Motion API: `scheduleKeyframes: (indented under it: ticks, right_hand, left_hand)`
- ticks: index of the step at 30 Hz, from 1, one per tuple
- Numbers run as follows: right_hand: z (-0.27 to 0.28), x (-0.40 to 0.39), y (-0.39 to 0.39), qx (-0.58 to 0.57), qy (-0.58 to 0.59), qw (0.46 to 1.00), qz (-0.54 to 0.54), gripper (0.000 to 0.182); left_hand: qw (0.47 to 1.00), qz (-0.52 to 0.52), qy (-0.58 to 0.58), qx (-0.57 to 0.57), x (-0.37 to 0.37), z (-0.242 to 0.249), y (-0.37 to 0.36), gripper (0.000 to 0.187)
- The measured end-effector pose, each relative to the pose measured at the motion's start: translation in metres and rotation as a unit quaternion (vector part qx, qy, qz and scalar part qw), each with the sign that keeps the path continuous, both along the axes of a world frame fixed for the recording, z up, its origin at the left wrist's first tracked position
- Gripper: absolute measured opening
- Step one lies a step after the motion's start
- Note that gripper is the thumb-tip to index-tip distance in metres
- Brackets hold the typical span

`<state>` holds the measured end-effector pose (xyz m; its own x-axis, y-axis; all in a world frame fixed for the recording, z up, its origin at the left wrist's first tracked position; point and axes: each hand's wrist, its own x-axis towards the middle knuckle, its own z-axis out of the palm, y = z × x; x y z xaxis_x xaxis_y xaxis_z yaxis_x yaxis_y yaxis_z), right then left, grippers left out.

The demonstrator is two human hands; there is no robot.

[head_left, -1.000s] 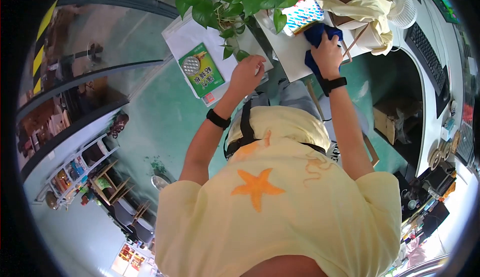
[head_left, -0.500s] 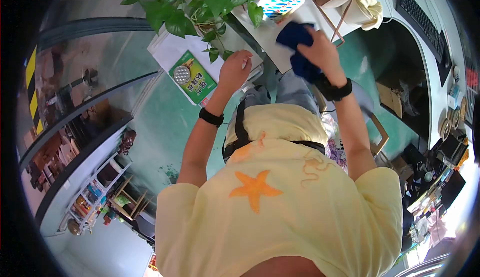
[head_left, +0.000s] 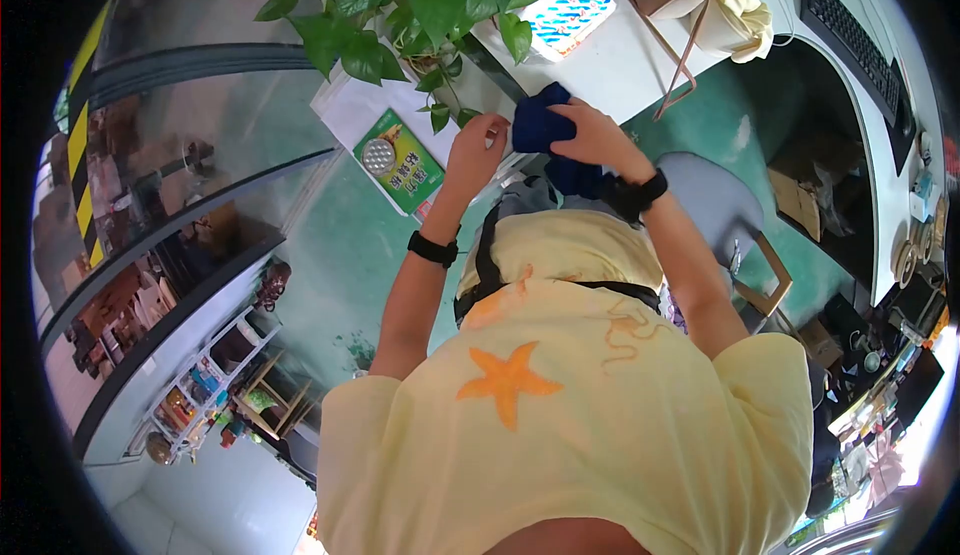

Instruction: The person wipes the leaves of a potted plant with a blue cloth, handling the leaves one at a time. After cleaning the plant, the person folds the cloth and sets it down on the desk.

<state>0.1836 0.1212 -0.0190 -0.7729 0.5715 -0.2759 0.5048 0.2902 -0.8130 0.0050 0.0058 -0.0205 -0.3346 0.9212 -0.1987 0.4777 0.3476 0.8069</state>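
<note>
My right hand (head_left: pixel 598 142) is closed round a crumpled navy-blue cloth (head_left: pixel 543 122), part of which hangs below the fingers. The cloth is just in front of the white table's near corner. On its left, close to the cloth, is my left hand (head_left: pixel 476 155), fingers curled and the thumb drawn towards them. Whether anything small lies between those fingertips I cannot make out. Left of that hand, a green printed packet (head_left: pixel 404 163) lies on white sheets, with a round, dotted silvery disc (head_left: pixel 379 158) at its upper left.
Leaves of a potted plant (head_left: pixel 436 0) overhang the left hand. A blue-and-white patterned packet (head_left: pixel 572 13) is on the white table (head_left: pixel 640 75). A grey chair (head_left: pixel 712 195) stands to my right, near a desk with a keyboard (head_left: pixel 848 47). A glass partition runs along the left.
My right hand has brought the navy cloth leftward and slightly down, close to the left hand. The left hand stays curled, slightly lower in view. The view has shifted a little.
</note>
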Motion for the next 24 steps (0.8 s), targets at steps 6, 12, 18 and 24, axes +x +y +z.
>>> scheduleKeyframes:
  ticks: [6,12,18,24]
  right_hand:
    - [0.024,0.024,0.030,-0.470,0.231,0.848,-0.086,0.048]
    - [0.039,0.043,0.032,-0.540,0.270,0.787,-0.125,0.057]
    - [0.039,0.052,0.035,-0.379,0.209,0.890,-0.147,0.054]
    - [0.040,0.052,0.044,-0.223,0.208,0.925,-0.226,0.052]
  left_hand:
    - [0.986,0.048,-0.158,0.011,-0.010,0.028,0.015,0.019]
    - [0.884,0.009,-0.465,0.037,0.007,0.058,0.043,0.052]
    - [0.946,-0.062,-0.318,-0.002,0.034,0.042,0.055,0.078]
    - [0.949,0.045,-0.310,0.007,0.032,0.036,0.061,0.065]
